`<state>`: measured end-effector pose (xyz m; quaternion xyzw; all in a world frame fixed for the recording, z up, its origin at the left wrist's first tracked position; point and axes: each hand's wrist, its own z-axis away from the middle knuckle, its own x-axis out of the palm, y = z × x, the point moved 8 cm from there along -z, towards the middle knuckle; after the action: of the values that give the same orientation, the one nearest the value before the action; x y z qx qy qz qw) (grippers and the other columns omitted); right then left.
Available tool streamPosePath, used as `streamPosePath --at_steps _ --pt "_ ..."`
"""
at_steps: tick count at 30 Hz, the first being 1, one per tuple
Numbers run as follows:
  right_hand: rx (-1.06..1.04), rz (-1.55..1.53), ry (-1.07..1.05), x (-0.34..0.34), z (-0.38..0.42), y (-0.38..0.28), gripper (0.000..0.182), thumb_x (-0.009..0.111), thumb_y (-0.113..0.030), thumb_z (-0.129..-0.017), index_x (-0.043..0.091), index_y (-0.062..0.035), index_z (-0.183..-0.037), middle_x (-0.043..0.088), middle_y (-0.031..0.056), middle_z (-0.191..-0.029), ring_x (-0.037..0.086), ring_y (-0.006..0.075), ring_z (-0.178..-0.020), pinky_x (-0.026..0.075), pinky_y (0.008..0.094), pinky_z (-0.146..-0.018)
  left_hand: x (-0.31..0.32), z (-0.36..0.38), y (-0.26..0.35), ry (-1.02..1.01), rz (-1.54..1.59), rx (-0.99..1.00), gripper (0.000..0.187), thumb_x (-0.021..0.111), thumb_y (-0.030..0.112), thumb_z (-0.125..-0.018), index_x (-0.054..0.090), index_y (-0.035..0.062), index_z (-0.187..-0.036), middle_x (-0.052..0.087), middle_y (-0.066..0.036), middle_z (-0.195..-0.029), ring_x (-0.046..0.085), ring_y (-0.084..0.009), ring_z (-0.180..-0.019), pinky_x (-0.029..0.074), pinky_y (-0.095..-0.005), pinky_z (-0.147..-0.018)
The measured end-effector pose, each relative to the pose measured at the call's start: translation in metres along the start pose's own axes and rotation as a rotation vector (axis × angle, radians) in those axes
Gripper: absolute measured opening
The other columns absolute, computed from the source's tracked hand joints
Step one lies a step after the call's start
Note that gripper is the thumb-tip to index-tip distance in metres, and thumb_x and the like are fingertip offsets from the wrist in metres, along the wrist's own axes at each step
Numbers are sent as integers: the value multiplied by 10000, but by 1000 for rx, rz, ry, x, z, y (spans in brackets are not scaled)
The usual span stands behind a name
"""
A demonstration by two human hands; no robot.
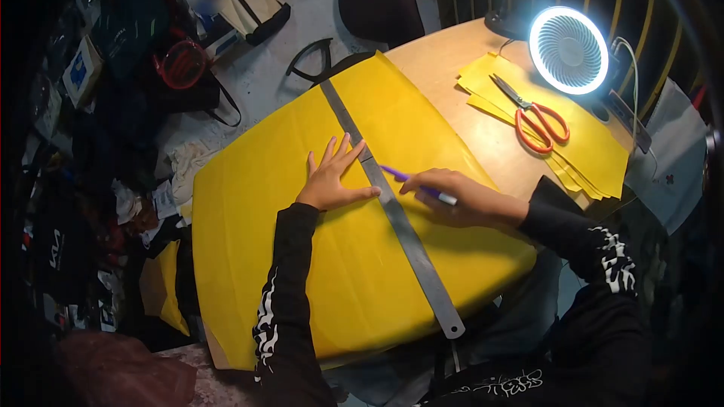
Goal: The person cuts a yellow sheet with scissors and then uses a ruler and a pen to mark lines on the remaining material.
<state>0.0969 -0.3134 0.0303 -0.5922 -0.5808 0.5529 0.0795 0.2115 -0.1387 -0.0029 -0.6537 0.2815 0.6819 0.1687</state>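
Note:
A large yellow sheet (302, 271) covers most of the table, and a long metal ruler (411, 245) lies slantwise across it. With its fingers spread, my left hand (335, 179) presses on the ruler near the middle, thumb and fingertips touching the metal. My right hand (460, 194) is closed around a purple pen (433, 193) with a whitish end. The pen's tip points toward the ruler's right edge, close to my left hand. Whether the tip touches the sheet I cannot make out.
Orange-handled scissors (539, 126) rest on folded yellow pieces (588, 154) at the table's right. Behind them stands a lit ring-shaped fan lamp (569, 50). A dark chair (379, 0) is beyond the table (426, 56). Bags and clutter (128, 22) fill the floor at left.

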Motion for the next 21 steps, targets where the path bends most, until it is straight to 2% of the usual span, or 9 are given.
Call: streamPosePath --at_steps 2,5,9,14,20,21 --pt "-80 -72 -86 3 0 -15 309 664 -125 -850 565 -79 -1139 628 147 -1090 610 327 -1011 471 375 -854 1 1 0 -5 2 3 1040 680 721 -647 308 247 -1494 194 -149 -1573 112 -337 -1464 26 -647 -1103" --pt "-198 24 -115 9 3 -13 401 717 -201 -816 550 -120 -1170 610 107 -1144 578 302 -1090 425 400 -921 3 1 -1 -13 1 12 1037 678 711 -658 287 251 -1501 172 -147 -1579 101 -336 -1466 21 -646 -1104" --pt "-190 188 -144 16 8 -11 561 771 -288 -759 499 -185 -1239 566 26 -1226 522 262 -1190 340 420 -999 2 0 -1 -31 -11 13 1043 676 705 -662 259 260 -1509 148 -145 -1585 87 -336 -1468 10 -639 -1107" --pt "-210 229 -156 17 12 -13 612 751 -381 -772 460 -188 -1275 564 44 -1228 520 283 -1187 338 434 -1002 0 1 3 -70 48 -24 1054 681 701 -659 245 261 -1511 132 -148 -1588 73 -327 -1473 8 -623 -1112" --pt "-225 249 -146 16 12 -15 656 766 -469 -736 455 -175 -1234 566 66 -1197 544 284 -1140 342 442 -987 -2 18 8 -74 161 -195 1012 683 678 -682 312 194 -1489 196 -162 -1570 87 -340 -1469 52 -578 -1133" --pt "-209 241 -165 17 12 -14 659 770 -476 -729 456 -172 -1222 567 69 -1189 550 282 -1129 343 441 -982 -6 24 13 46 101 -184 858 711 545 -755 401 123 -1435 347 -191 -1498 259 -340 -1423 222 -498 -1124"
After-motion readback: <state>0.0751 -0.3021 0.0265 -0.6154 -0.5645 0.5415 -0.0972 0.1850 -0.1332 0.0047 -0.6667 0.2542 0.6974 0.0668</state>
